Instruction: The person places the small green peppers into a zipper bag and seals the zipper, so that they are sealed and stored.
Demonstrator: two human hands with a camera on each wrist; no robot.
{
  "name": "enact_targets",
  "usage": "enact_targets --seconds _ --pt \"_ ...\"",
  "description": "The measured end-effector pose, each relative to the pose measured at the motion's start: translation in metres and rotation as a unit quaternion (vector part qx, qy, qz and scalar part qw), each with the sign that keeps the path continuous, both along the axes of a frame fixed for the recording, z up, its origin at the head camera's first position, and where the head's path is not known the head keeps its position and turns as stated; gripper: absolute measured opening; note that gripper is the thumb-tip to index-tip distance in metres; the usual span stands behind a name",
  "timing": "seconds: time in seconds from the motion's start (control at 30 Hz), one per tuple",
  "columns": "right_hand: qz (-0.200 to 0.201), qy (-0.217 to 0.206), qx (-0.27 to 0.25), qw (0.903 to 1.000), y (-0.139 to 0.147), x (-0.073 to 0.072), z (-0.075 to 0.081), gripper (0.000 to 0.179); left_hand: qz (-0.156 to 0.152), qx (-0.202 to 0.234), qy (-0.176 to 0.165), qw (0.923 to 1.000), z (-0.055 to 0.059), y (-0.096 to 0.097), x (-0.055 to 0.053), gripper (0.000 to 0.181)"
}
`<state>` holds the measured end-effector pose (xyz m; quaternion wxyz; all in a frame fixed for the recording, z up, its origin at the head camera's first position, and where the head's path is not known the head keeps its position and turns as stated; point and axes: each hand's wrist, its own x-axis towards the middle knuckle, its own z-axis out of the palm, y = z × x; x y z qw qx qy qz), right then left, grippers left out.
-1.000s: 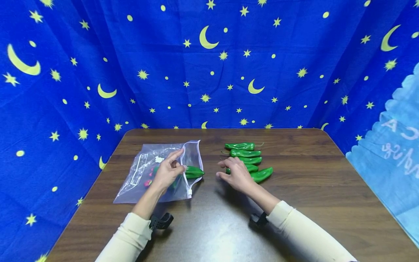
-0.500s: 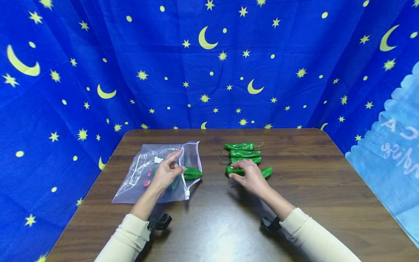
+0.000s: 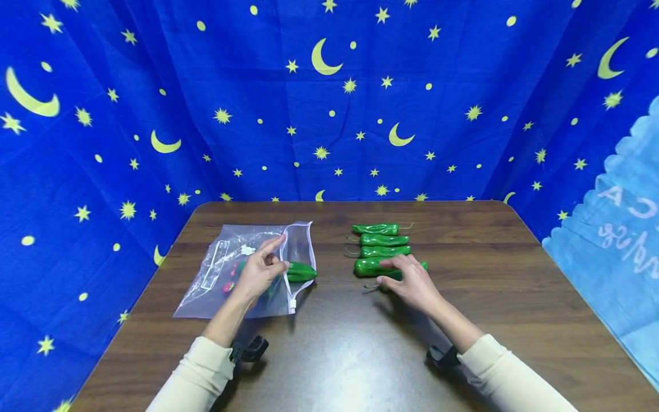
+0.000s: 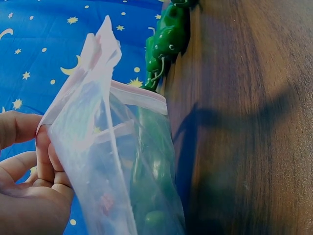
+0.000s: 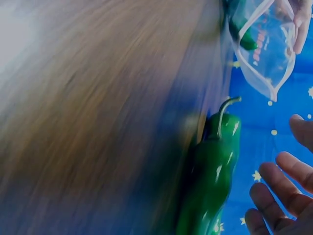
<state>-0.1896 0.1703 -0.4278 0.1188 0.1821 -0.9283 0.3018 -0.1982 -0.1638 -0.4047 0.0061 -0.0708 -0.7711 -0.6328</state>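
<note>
My left hand pinches the upper layer of a clear zip bag near its mouth, which gapes to the right. Inside the bag lies a green pepper, its end at the opening; more green shows behind the plastic. In the left wrist view, thumb and fingers hold the bag's edge. My right hand hovers over the nearest pepper of a row, fingers apart and relaxed. That pepper shows its stem in the right wrist view, with nothing gripped; the head view mostly hides it behind the hand.
Farther back in the row lie several green peppers, among them the rearmost pepper. The wooden table ends before a blue star-patterned curtain. A light blue cloth hangs at the right.
My right hand has moved right and toward me, from the left ends of the peppers to above the nearest one. My left hand keeps its pinch on the bag.
</note>
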Motion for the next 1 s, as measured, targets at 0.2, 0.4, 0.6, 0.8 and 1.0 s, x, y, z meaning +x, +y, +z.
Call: enact_targets --seconds 0.2,0.4,0.6,0.8,1.0 --pt "-0.013 0.001 0.010 0.9999 0.015 -0.001 -0.004 0.035 -0.001 -0.001 0.004 1.0000 0.000 0.000 0.000 0.067" --pt "-0.018 0.007 0.015 0.9997 0.027 -0.005 -0.009 0.036 -0.001 -0.003 0.000 1.0000 0.000 0.001 0.000 0.067" --pt "-0.026 -0.001 0.016 0.9995 0.037 -0.010 -0.011 0.037 0.002 -0.006 -0.002 1.0000 0.001 0.001 0.000 0.067" --pt "-0.022 -0.007 0.021 0.9995 0.046 -0.014 -0.013 0.037 0.002 -0.006 -0.003 1.0000 0.000 0.002 0.000 0.067" --pt "-0.020 -0.007 0.033 0.9992 0.053 -0.016 -0.015 0.038 0.000 -0.006 -0.004 1.0000 0.001 0.002 0.001 0.068"
